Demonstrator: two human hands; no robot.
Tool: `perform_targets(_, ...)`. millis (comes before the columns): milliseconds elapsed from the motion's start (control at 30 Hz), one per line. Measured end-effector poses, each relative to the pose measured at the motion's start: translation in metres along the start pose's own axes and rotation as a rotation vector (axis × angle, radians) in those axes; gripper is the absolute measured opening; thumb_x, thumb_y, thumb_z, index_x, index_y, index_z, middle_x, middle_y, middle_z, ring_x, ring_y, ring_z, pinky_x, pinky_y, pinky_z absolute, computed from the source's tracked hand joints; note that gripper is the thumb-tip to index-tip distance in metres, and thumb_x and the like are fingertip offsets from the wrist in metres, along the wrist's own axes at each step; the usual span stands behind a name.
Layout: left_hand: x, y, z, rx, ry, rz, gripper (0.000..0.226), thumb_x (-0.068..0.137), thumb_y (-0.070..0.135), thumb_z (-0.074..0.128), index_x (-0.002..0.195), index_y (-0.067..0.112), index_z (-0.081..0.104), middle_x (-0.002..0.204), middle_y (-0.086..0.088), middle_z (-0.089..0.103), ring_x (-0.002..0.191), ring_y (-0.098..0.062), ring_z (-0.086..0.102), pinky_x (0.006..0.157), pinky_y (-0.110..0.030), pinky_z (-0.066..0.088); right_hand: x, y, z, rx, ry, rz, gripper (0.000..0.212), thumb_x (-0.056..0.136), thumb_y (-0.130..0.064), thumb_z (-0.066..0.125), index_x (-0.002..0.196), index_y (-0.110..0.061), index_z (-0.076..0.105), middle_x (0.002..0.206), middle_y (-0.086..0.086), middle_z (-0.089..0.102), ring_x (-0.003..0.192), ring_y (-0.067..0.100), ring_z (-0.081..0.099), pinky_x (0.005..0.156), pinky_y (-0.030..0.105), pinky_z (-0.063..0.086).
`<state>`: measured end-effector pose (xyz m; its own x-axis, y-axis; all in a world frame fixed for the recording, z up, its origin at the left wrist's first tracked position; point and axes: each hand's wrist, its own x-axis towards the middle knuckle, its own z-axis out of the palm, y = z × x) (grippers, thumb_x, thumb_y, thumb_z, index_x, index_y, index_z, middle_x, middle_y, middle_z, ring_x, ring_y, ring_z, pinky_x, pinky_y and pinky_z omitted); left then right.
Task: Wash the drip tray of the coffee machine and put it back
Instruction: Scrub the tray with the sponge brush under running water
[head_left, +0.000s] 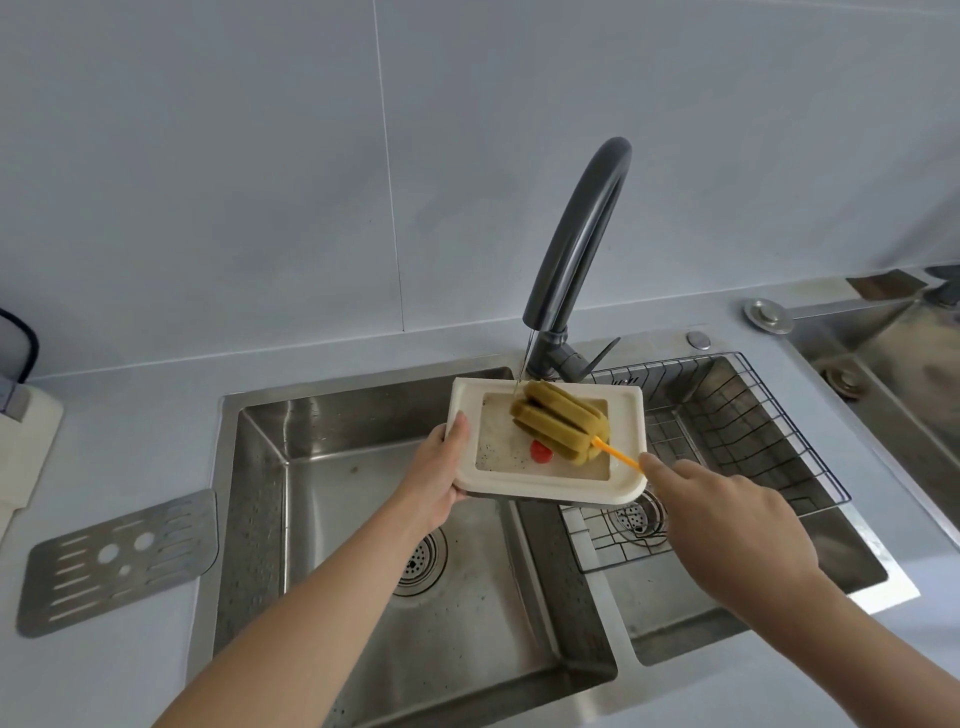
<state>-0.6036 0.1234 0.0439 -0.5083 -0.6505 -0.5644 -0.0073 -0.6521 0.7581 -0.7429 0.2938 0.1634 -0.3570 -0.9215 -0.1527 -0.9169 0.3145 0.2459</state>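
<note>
A cream drip tray (626, 421) hangs above the divider of the double sink, under the dark faucet (576, 244). My left hand (441, 467) grips its left edge. A thin stream of water falls into the tray's back corner. Inside, a yellow-green sponge brush (558, 426) lies on the wet, speckled floor beside a red float (541, 452). My right hand (727, 525) holds the brush by its orange handle (618, 454). The tray's metal grate (117, 561) lies on the counter at the left.
The left steel basin (363, 519) has a round drain. In the right basin sits a wire basket (727, 431). A white appliance (21, 447) stands at the far left edge. Another steel sink (893, 364) lies at the far right.
</note>
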Motion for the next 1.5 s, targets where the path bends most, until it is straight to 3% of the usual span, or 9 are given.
perform_targets(267, 0.006, 0.0, 0.005, 0.041, -0.052, 0.011, 0.036, 0.093, 0.041, 0.036, 0.118, 0.017, 0.046, 0.115, -0.009, 0.058, 0.102, -0.024, 0.058, 0.088, -0.045, 0.049, 0.009, -0.01, 0.012, 0.019, -0.082, 0.032, 0.058, 0.096, -0.009, 0.033, 0.148, -0.018, 0.008, 0.124, -0.003, 0.051, 0.096, 0.022, 0.062, 0.059, 0.029, 0.034)
perform_targets(367, 0.007, 0.004, 0.007, 0.041, -0.087, 0.039, 0.026, 0.092, 0.041, 0.037, 0.107, 0.023, 0.049, 0.11, -0.005, 0.059, 0.098, -0.022, 0.059, 0.085, -0.042, 0.049, 0.011, -0.016, 0.012, 0.028, -0.053, 0.006, 0.058, 0.095, -0.008, 0.033, 0.148, -0.016, 0.009, 0.12, 0.0, 0.052, 0.092, 0.025, 0.063, 0.057, 0.03, 0.034)
perform_targets(500, 0.009, 0.009, 0.008, 0.082, -0.134, 0.054, 0.039, 0.091, 0.042, 0.037, 0.122, 0.02, 0.046, 0.12, -0.006, 0.058, 0.108, -0.025, 0.058, 0.091, -0.046, 0.047, 0.013, -0.024, 0.011, 0.037, -0.058, -0.046, 0.062, 0.093, -0.005, 0.031, 0.148, -0.014, 0.003, 0.12, 0.002, 0.049, 0.074, 0.023, 0.046, 0.046, 0.028, 0.026)
perform_targets(600, 0.01, 0.013, 0.005, 0.118, -0.171, 0.074, 0.045, 0.091, 0.044, 0.037, 0.127, 0.019, 0.045, 0.121, -0.007, 0.059, 0.107, -0.025, 0.058, 0.077, -0.038, 0.052, 0.014, -0.022, 0.009, 0.035, -0.064, -0.095, 0.062, 0.093, -0.004, 0.031, 0.148, -0.014, 0.005, 0.121, 0.003, 0.05, 0.081, 0.027, 0.054, 0.051, 0.029, 0.028)
perform_targets(733, 0.009, 0.013, -0.003, 0.122, -0.161, 0.089, 0.038, 0.09, 0.041, 0.037, 0.121, 0.021, 0.047, 0.11, -0.002, 0.061, 0.103, -0.02, 0.058, 0.086, -0.035, 0.048, 0.016, -0.017, 0.001, 0.015, -0.083, -0.151, 0.061, 0.092, -0.003, 0.035, 0.146, -0.017, 0.011, 0.115, 0.001, 0.052, 0.081, 0.027, 0.053, 0.058, 0.032, 0.033)
perform_targets(1067, 0.005, 0.027, -0.019, 0.184, -0.179, 0.179, 0.026, 0.088, 0.042, 0.035, 0.101, 0.027, 0.052, 0.098, -0.001, 0.059, 0.092, -0.017, 0.057, 0.076, -0.032, 0.048, 0.029, -0.011, -0.013, -0.085, -0.08, -0.335, 0.065, 0.088, 0.001, 0.039, 0.145, -0.018, 0.015, 0.119, 0.001, 0.051, 0.094, 0.028, 0.059, 0.063, 0.033, 0.034)
perform_targets(1267, 0.005, 0.032, -0.022, 0.256, -0.174, 0.184, 0.046, 0.072, 0.055, 0.042, 0.108, 0.029, 0.049, 0.109, -0.006, 0.055, 0.11, -0.029, 0.05, 0.099, -0.048, 0.042, 0.034, -0.011, -0.017, -0.157, -0.091, -0.437, 0.064, 0.088, 0.003, 0.04, 0.144, -0.018, 0.017, 0.117, 0.003, 0.051, 0.094, 0.029, 0.06, 0.062, 0.033, 0.033)
perform_targets(1367, 0.005, 0.034, -0.021, 0.268, -0.137, 0.213, 0.047, 0.072, 0.053, 0.042, 0.11, 0.026, 0.048, 0.108, -0.005, 0.055, 0.109, -0.028, 0.051, 0.095, -0.043, 0.043, 0.041, -0.008, -0.019, -0.171, -0.087, -0.452, 0.063, 0.089, 0.003, 0.038, 0.145, -0.019, 0.017, 0.117, 0.003, 0.052, 0.096, 0.029, 0.06, 0.055, 0.032, 0.031)
perform_targets(1500, 0.007, 0.04, -0.026, 0.243, -0.094, 0.247, 0.029, 0.08, 0.046, 0.041, 0.102, 0.029, 0.05, 0.102, -0.004, 0.058, 0.097, -0.023, 0.056, 0.089, -0.041, 0.046, 0.051, -0.003, -0.019, -0.168, -0.059, -0.457, 0.059, 0.088, 0.003, 0.036, 0.142, -0.018, 0.024, 0.113, 0.003, 0.053, 0.096, 0.028, 0.06, 0.065, 0.035, 0.04)
